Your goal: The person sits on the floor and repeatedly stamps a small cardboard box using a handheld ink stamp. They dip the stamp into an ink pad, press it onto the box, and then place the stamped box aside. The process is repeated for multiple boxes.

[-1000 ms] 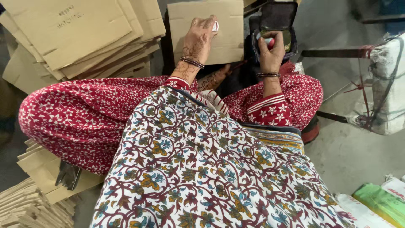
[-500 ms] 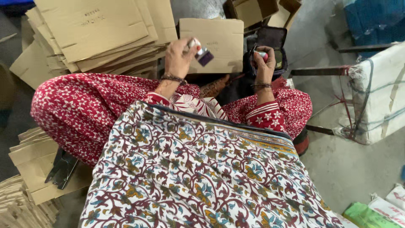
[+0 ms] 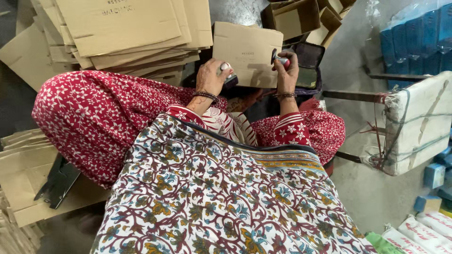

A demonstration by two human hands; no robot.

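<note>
A small stamp (image 3: 227,75) with a white top and a dark base is held in the left hand (image 3: 211,77), with the fingers curled tight around it. A second small stamp (image 3: 281,59), with a pink and dark top, is gripped in the right hand (image 3: 287,75), and those fingers are closed around it too. Both hands are raised over the lap, and a thin bracelet is worn on each wrist. A flat cardboard box (image 3: 248,52) is seen just behind the hands, standing on the floor, and both stamps are held in front of its lower part. A dark open ink pad case (image 3: 308,66) is found just beside the right hand, at the right edge of that box. A big stack of flat cardboard sheets (image 3: 127,33) is piled at the far left of the floor. More cardboard (image 3: 28,183) lies at the near left, with a black tool (image 3: 59,181) laid on it. A white wrapped bundle (image 3: 416,124) tied with strings is seen well apart on the right. The lap is covered by flowered cloth (image 3: 212,197).
</note>
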